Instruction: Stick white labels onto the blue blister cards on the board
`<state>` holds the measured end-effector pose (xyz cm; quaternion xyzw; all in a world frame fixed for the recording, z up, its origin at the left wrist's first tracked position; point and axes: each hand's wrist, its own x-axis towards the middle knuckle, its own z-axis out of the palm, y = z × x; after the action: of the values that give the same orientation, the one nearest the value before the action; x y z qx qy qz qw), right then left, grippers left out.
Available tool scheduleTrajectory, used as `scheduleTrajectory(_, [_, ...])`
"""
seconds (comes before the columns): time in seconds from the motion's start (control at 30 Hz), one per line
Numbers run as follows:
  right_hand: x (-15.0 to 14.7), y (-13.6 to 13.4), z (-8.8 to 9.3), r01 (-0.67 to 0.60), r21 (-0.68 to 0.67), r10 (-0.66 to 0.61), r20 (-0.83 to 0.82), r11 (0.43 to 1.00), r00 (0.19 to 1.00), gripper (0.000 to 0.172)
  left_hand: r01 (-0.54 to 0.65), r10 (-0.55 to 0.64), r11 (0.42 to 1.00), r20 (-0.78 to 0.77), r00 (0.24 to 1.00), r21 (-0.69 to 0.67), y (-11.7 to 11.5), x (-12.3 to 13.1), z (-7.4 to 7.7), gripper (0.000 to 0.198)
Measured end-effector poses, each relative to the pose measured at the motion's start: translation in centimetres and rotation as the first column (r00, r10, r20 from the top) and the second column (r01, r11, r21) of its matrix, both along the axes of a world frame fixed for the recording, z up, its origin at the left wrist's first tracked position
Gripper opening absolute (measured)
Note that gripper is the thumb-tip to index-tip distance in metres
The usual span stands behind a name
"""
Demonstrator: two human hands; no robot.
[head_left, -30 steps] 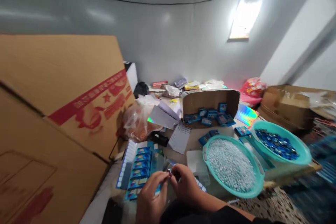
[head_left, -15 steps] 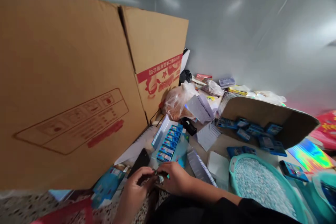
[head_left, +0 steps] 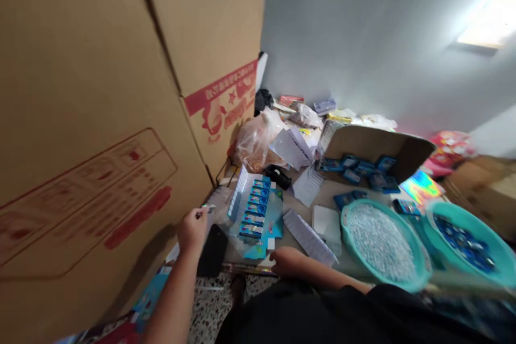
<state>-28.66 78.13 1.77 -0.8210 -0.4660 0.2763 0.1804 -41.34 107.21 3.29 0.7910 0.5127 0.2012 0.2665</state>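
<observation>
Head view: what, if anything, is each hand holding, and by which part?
Left hand: perhaps something shiny at the fingertips; its gripped part cannot be told. Right hand: nothing visibly held.

— Where's the light?
— 1 bright panel (head_left: 489, 24), upper right, burnt white; soft glare on the grey wall (head_left: 363, 48).
— Shadows, blur?
— Shadow low on the large carton (head_left: 92, 91); the rightmost basin (head_left: 500, 255) looks smeared, stretched.

A pale bit (head_left: 210, 208) by the left hand (head_left: 192, 230) is too small to tell; the right hand (head_left: 288, 261) hides its palm. The cardboard box (head_left: 92, 80) (like the far-right lamp (head_left: 489, 21)) is cut off.
</observation>
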Motion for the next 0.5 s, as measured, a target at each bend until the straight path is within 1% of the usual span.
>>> scheduleTrajectory(0.03, [-0.2,-0.8,-0.5,0.052,-0.036,-0.051,0.023,0.998,0.998,0.016,0.039,-0.039,0.999,-0.041,0.998,-0.001,1.2,1.0,-0.8,0.032])
scheduleTrajectory(0.1, [-0.8,-2.3,-1.6,0.112,-0.123,-0.107,0.049,0.986,0.993,0.025,0.127,-0.127,0.992,-0.12,0.985,-0.014,3.0,2.5,-2.4,0.024])
scheduleTrajectory(0.2, [-1.7,-3.7,-3.1,0.17,-0.207,-0.166,0.037,0.963,0.985,0.033,0.242,-0.243,0.97,-0.196,0.95,-0.029,4.1,3.1,-4.5,0.018])
scheduleTrajectory(0.27, [-2.3,-4.5,-4.1,0.197,-0.238,-0.196,0.024,0.951,0.98,0.043,0.282,-0.279,0.959,-0.212,0.937,-0.017,4.0,2.8,-5.3,0.021])
scheduleTrajectory(0.3, [-2.5,-4.9,-4.6,0.212,-0.245,-0.213,0.022,0.946,0.977,0.047,0.291,-0.283,0.957,-0.2,0.938,0.012,3.6,2.3,-5.5,0.023])
scheduleTrajectory(0.37, [-3.2,-5.6,-5.3,0.239,-0.249,-0.241,0.021,0.939,0.97,0.052,0.307,-0.29,0.946,-0.147,0.946,0.107,2.0,1.0,-5.4,0.032])
scheduleTrajectory(0.4, [-3.4,-5.8,-5.6,0.245,-0.248,-0.248,0.019,0.937,0.968,0.054,0.332,-0.317,0.925,-0.105,0.943,0.186,0.8,0.2,-5.3,0.035])
scheduleTrajectory(0.43, [-3.6,-5.9,-5.7,0.246,-0.245,-0.25,0.017,0.938,0.968,0.054,0.388,-0.382,0.889,-0.076,0.921,0.244,-0.6,-0.7,-5.1,0.036])
scheduleTrajectory(0.47, [-3.7,-6.0,-5.9,0.242,-0.24,-0.246,0.014,0.94,0.969,0.053,0.491,-0.508,0.799,-0.05,0.86,0.347,-2.4,-1.5,-5.0,0.031])
scheduleTrajectory(0.5, [-3.7,-5.9,-6.0,0.232,-0.233,-0.237,0.01,0.944,0.972,0.05,0.614,-0.662,0.667,-0.042,0.748,0.421,-4.4,-2.2,-5.0,0.025])
